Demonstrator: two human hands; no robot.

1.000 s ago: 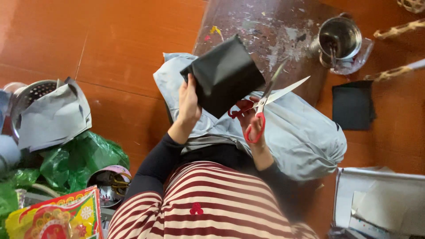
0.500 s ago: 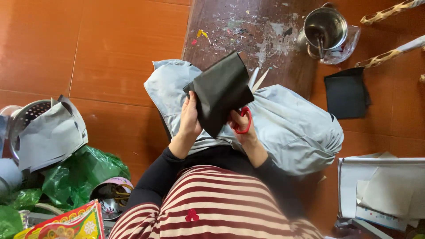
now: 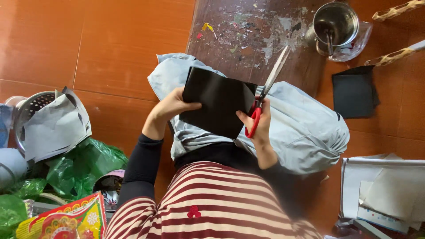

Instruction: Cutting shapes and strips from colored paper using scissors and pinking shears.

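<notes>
Cutting black paper over a grey cloth

Left hand (image 3: 170, 106) grips the black paper sheet (image 3: 219, 101); right hand (image 3: 259, 121) holds red-handled scissors (image 3: 265, 90) at the sheet's right edge, above the grey cloth (image 3: 301, 128).

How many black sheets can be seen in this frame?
2. One black sheet is held by the left hand at the scissors in the right hand; another black piece lies on the floor, right. More may be hidden.

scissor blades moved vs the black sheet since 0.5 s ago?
Yes. The scissors now stick out past the black sheet's right edge, blades toward the metal cup; before, mostly hidden behind it.
</notes>
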